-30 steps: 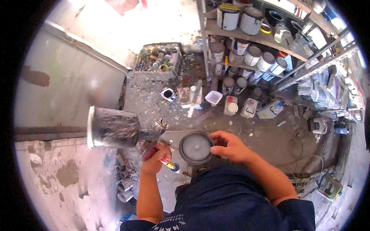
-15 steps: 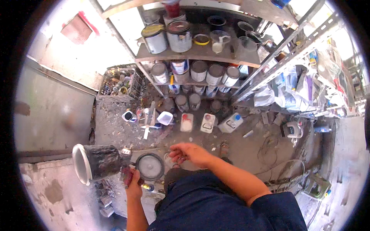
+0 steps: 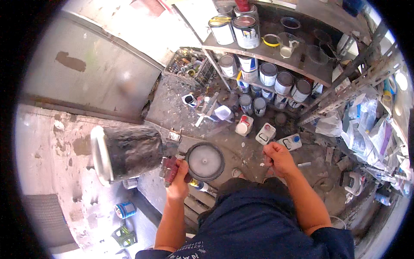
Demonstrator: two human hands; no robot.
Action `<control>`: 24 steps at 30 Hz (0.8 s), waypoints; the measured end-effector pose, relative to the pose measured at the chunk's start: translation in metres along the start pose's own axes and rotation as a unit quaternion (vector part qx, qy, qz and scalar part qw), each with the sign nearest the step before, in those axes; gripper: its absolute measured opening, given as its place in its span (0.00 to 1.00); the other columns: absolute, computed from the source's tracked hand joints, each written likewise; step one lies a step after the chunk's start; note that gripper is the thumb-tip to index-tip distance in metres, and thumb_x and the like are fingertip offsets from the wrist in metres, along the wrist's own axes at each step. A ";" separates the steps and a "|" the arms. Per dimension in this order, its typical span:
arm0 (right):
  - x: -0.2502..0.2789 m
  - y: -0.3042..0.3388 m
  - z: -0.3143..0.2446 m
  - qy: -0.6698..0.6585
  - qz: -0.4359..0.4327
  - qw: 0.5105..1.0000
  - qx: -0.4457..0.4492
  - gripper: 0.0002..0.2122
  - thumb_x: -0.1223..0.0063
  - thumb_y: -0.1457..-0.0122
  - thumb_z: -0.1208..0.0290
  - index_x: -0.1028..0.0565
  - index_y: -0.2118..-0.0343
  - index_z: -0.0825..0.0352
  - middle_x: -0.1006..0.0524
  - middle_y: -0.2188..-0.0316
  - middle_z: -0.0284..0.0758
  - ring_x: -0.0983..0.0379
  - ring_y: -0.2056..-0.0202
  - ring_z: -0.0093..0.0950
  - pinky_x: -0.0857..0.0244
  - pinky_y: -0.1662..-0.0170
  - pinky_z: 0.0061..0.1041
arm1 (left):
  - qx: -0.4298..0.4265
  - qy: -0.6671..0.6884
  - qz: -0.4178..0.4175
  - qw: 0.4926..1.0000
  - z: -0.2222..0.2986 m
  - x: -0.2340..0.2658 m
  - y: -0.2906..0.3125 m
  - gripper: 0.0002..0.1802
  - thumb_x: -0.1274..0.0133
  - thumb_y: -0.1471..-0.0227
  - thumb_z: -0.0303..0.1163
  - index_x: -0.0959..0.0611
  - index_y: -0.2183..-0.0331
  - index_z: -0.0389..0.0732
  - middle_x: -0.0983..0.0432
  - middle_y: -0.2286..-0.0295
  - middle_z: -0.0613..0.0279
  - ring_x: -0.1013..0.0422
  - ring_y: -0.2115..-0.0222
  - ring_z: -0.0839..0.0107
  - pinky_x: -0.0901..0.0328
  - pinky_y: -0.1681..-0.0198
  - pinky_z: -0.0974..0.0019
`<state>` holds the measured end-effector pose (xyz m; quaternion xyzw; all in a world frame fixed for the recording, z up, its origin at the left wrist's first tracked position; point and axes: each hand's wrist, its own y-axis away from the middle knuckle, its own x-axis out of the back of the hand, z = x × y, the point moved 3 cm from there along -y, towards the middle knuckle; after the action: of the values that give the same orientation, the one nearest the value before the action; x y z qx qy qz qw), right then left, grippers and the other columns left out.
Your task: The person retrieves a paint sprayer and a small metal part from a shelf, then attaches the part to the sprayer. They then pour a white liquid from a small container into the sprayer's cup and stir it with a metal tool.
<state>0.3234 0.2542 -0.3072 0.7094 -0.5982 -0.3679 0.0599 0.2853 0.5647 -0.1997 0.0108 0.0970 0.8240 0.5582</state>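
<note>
My left hand (image 3: 177, 183) is wrapped around a dark red spray gun (image 3: 169, 167), with a hose fitting (image 3: 196, 184) showing below the fist. Against the gun, to its right, is a round black-rimmed cup with a cloudy grey lid (image 3: 205, 160); whether it joins the gun is hidden by the hand. Left of the gun, a dark, rough cylinder with a pale rim (image 3: 129, 152) lies sideways. A small metal piece (image 3: 174, 135) sits between the cylinder and the cup. My right hand (image 3: 280, 159) hangs in front of my body, fingers curled; anything inside cannot be made out.
Metal shelving (image 3: 276, 56) with paint cans and plastic cups stands ahead. Several white jugs (image 3: 265, 133) rest on the floor before it. A crate of small items (image 3: 189, 64) stands left of the shelves. Plastic-wrapped items (image 3: 366, 121) fill the right side. A blue bucket (image 3: 125, 210) is at lower left.
My right hand has drawn away from beside the lidded cup to the right, and its fingers have curled in. The view has turned and shifted. My left hand still grips the spray gun.
</note>
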 end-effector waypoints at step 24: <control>-0.169 0.026 0.024 0.197 -0.176 0.961 0.085 0.06 0.47 0.44 0.75 0.29 0.65 0.68 0.26 0.72 0.31 0.30 0.71 0.20 0.34 0.66 0.20 | -0.127 -0.015 0.053 0.990 0.049 0.109 0.063 0.09 0.45 0.50 0.29 0.29 0.76 0.41 0.33 0.75 0.65 0.39 0.72 0.74 0.44 0.67 0.66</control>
<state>0.2864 0.4064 -0.2350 0.8643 -0.4693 -0.1736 0.0502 0.1927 0.6495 -0.1503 -0.0422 -0.0176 0.8580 0.5117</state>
